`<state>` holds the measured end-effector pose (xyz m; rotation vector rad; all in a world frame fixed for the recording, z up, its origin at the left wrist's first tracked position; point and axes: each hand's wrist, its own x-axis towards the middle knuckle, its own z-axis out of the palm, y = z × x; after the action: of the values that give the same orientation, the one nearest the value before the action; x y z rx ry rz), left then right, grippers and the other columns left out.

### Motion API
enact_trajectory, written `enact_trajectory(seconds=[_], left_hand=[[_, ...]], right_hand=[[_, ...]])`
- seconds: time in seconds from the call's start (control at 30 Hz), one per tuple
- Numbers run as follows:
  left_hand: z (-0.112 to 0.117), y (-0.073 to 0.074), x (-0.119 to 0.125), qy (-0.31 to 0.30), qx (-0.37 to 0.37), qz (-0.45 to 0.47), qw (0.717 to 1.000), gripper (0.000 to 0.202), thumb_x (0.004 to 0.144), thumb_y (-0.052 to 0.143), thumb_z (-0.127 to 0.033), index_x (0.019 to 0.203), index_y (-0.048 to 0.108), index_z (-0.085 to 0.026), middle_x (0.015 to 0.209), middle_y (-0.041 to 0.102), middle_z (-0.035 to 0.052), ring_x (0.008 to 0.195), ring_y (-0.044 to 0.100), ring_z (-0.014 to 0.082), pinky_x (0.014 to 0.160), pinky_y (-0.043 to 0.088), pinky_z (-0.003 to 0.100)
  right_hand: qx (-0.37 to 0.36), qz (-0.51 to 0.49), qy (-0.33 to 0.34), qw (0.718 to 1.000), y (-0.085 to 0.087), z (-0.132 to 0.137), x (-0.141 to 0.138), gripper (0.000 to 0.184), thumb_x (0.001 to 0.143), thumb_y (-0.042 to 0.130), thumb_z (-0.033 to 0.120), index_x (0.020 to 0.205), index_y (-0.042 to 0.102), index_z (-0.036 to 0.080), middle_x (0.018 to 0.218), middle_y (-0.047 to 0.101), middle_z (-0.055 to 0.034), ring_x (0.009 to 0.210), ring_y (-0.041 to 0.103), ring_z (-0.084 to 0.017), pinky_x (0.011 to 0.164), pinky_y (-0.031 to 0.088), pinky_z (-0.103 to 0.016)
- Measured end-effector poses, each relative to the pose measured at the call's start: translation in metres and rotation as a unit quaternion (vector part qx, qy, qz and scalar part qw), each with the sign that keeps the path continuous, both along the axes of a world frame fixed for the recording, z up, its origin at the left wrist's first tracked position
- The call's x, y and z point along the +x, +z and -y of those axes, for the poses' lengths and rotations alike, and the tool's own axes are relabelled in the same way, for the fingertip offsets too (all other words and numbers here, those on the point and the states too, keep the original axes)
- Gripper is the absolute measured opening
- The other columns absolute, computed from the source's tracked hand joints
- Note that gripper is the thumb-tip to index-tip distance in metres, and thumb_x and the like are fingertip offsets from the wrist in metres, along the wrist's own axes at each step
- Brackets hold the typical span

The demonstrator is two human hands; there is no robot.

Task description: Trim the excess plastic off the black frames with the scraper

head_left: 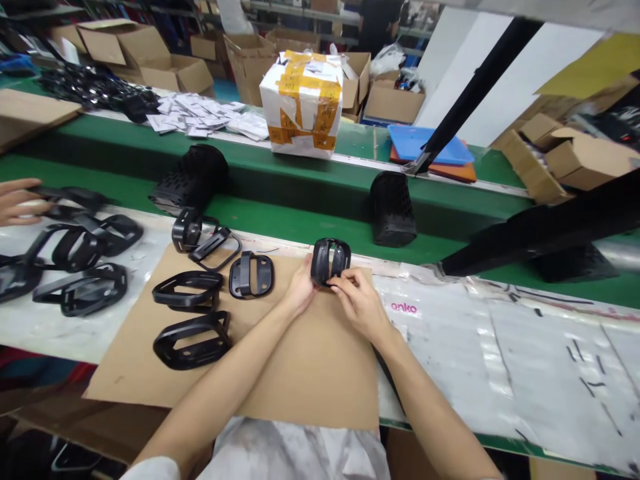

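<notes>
A black plastic frame with a rounded outline and slots [331, 259] is held up above the far right part of a brown cardboard sheet [310, 373]. My left hand [303, 287] grips its left side, with the fingers partly hidden behind it. At its lower right edge, the fingers of my right hand [357, 297] are pinched together; whether a small part sits between them is too small to tell. Nearest on the left lies a similar black frame [251, 275]. Several more, such as one black frame with a raised loop [193, 340], rest on the cardboard's left side.
Another person's hand [23, 202] is at the far left, by more black frames [83, 290]. Beyond the bench runs a green conveyor [280, 223] carrying black perforated bins [393, 208]. A taped white box [301, 103] stands behind it. Slanting black posts [480, 83] rise on the right.
</notes>
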<state>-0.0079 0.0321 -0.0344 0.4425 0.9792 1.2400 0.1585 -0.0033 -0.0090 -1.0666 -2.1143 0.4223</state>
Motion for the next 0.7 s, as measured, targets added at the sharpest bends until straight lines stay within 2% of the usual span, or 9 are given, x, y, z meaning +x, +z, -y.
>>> enact_trajectory(seconds=[0.2,0.33,0.43,0.47,0.53,0.6,0.63,0.7], left_hand=[[0.001,0.003,-0.004,-0.050,0.034,0.009,0.998,0.041,0.073,0.085,-0.051,0.089,0.065,-0.018,0.078,0.066,-0.0001,0.075,0.059,0.0151,0.071,0.049,0.027],[0.002,0.008,-0.006,-0.106,0.067,0.000,0.992,0.047,0.067,0.091,-0.043,0.097,0.065,-0.017,0.079,0.066,-0.0008,0.073,0.058,0.0138,0.068,0.045,0.025],[0.004,0.009,-0.006,-0.107,0.094,-0.028,0.989,0.047,0.068,0.091,-0.040,0.099,0.064,-0.017,0.072,0.060,-0.0049,0.065,0.051,0.0105,0.063,0.040,0.023],[0.005,0.009,-0.005,-0.101,0.100,-0.032,0.989,0.047,0.070,0.090,-0.042,0.101,0.063,-0.017,0.070,0.058,-0.0059,0.063,0.049,0.0100,0.063,0.039,0.023],[0.007,0.009,-0.003,-0.088,0.109,-0.039,0.989,0.048,0.074,0.087,-0.048,0.103,0.063,-0.018,0.070,0.057,-0.0062,0.062,0.048,0.0102,0.063,0.040,0.024],[0.010,0.010,0.001,-0.086,0.120,-0.056,0.987,0.048,0.078,0.085,-0.054,0.102,0.062,-0.019,0.076,0.063,-0.0041,0.067,0.053,0.0115,0.067,0.043,0.025],[0.012,0.011,0.003,-0.090,0.130,-0.068,0.985,0.048,0.079,0.085,-0.056,0.102,0.063,-0.020,0.082,0.066,-0.0024,0.072,0.056,0.0125,0.070,0.045,0.025],[0.015,0.014,0.006,-0.106,0.147,-0.086,0.980,0.048,0.081,0.084,-0.057,0.103,0.065,-0.020,0.093,0.070,0.0007,0.084,0.062,0.0152,0.079,0.048,0.025]], right_hand=[[-0.041,0.042,0.025,0.998,0.007,0.002,0.002,0.031,0.110,0.050,0.023,0.130,0.073,0.026,0.112,0.059,-0.0113,0.093,0.061,-0.024,0.085,0.058,-0.042],[-0.048,0.055,0.033,0.997,0.011,0.005,0.002,0.031,0.109,0.052,0.025,0.129,0.075,0.025,0.117,0.059,-0.0125,0.097,0.059,-0.025,0.087,0.057,-0.044],[-0.037,0.011,0.033,0.999,0.012,0.006,0.001,0.026,0.108,0.054,0.028,0.119,0.078,0.025,0.109,0.060,-0.0104,0.094,0.061,-0.025,0.082,0.057,-0.042],[-0.024,-0.021,0.014,0.999,0.011,0.006,0.001,0.025,0.108,0.055,0.028,0.113,0.078,0.025,0.105,0.060,-0.0092,0.093,0.062,-0.024,0.082,0.057,-0.042],[0.019,-0.101,-0.064,0.993,0.011,0.004,0.002,0.018,0.106,0.057,0.028,0.107,0.075,0.025,0.100,0.059,-0.0076,0.095,0.063,-0.025,0.084,0.057,-0.041],[0.053,-0.162,-0.144,0.975,0.009,0.001,0.004,0.015,0.102,0.063,0.030,0.115,0.069,0.025,0.109,0.060,-0.0097,0.104,0.064,-0.027,0.088,0.057,-0.043],[0.051,-0.175,-0.161,0.970,0.008,0.000,0.005,0.025,0.100,0.065,0.032,0.124,0.065,0.024,0.119,0.060,-0.0121,0.109,0.064,-0.028,0.090,0.057,-0.045],[0.009,-0.167,-0.143,0.976,0.004,-0.004,0.006,0.042,0.101,0.063,0.036,0.141,0.055,0.024,0.139,0.058,-0.0164,0.122,0.062,-0.030,0.101,0.056,-0.049]])
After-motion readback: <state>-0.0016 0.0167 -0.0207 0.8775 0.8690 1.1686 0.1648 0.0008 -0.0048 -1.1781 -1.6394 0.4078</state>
